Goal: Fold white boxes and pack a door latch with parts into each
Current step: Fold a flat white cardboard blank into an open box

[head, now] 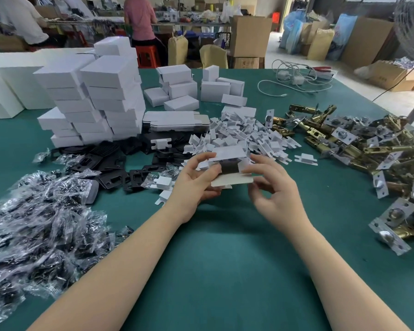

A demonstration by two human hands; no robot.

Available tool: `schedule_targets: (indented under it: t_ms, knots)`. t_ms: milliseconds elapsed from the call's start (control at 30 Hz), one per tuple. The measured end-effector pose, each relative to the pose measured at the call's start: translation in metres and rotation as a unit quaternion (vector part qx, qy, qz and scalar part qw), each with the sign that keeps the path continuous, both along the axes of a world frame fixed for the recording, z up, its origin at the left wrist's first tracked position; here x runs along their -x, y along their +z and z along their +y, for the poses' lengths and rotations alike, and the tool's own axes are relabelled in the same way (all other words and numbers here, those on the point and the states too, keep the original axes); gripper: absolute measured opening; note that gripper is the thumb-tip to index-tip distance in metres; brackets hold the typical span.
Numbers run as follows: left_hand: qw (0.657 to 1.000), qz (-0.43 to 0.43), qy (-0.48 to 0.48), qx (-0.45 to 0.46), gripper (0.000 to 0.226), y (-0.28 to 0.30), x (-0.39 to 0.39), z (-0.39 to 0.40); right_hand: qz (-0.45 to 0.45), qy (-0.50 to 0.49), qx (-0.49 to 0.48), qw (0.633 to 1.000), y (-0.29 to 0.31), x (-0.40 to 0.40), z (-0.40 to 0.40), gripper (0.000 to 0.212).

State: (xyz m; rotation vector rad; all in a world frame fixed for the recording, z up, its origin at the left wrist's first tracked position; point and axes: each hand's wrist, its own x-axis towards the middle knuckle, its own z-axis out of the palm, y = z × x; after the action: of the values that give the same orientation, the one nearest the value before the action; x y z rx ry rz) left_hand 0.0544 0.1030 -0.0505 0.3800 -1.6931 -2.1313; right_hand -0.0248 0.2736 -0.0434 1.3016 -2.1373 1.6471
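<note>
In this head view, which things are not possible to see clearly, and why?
- Inside of the white box: dark opening, partly covered by the left hand and right hand.
- Contents of the plastic bags: blurred, glare.
- Brass latches: pile cut off by the right edge.
- Stacked boxes: closed, contents hidden.

It was a packing workshop: a green-covered worktable [225, 259] held stacked white boxes [105, 91] at eleven o'clock, brass latches [368, 151] at two, with cardboard cartons [249, 37] and seated workers [140, 20] at twelve.
</note>
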Motion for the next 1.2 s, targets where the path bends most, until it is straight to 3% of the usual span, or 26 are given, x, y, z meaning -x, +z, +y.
schedule_targets:
  t_ms: [167, 300, 367, 500, 633, 700, 833, 933, 1000, 1133, 1200]
  knots:
    - [0.999, -0.003, -0.044, 0.022, 0.026, 0.002, -0.002, 0.002, 0.016, -0.010, -0.016, 1.000, 0.001, 0.006, 0.004, 0.035]
    - [0.995, -0.009, -0.085, 0.047, 0.023, 0.003, -0.003, 0.003, -0.054, 0.037, -0.009, 0.998, 0.001, 0.006, 0.006, 0.047]
    - [0.996, -0.012, -0.081, 0.035, 0.022, 0.004, -0.004, 0.003, -0.042, 0.038, -0.025, 0.998, 0.001, 0.005, 0.005, 0.049]
    - [0.997, -0.011, -0.073, 0.027, 0.021, 0.004, -0.003, 0.003, 0.002, 0.032, -0.032, 0.999, 0.000, 0.009, 0.006, 0.015]
    - [0.996, -0.004, -0.083, 0.035, 0.016, 0.007, -0.004, 0.005, -0.003, 0.035, -0.027, 0.999, 0.001, 0.011, 0.006, 0.009]
    - [0.994, 0.009, -0.098, 0.041, 0.029, 0.007, -0.006, 0.005, -0.006, 0.029, -0.017, 0.999, -0.001, 0.010, 0.004, 0.008]
    - [0.990, 0.037, -0.118, 0.074, 0.061, 0.006, -0.008, 0.006, -0.095, 0.026, 0.004, 0.995, -0.005, 0.004, -0.003, 0.031]
    - [0.989, 0.041, -0.107, 0.096, 0.073, 0.006, -0.008, 0.008, -0.037, -0.002, 0.002, 0.999, -0.006, 0.004, -0.003, 0.019]
    - [0.988, 0.041, -0.088, 0.116, 0.067, 0.005, -0.008, 0.011, -0.038, -0.011, 0.012, 0.999, -0.005, 0.003, -0.003, 0.014]
    - [0.980, 0.056, -0.007, 0.189, 0.014, -0.001, -0.006, 0.020, -0.060, -0.043, 0.017, 0.997, -0.005, -0.001, -0.007, 0.010]
    - [0.970, 0.060, 0.018, 0.233, 0.019, -0.002, -0.005, 0.023, -0.081, -0.071, 0.008, 0.994, -0.007, -0.003, -0.010, 0.013]
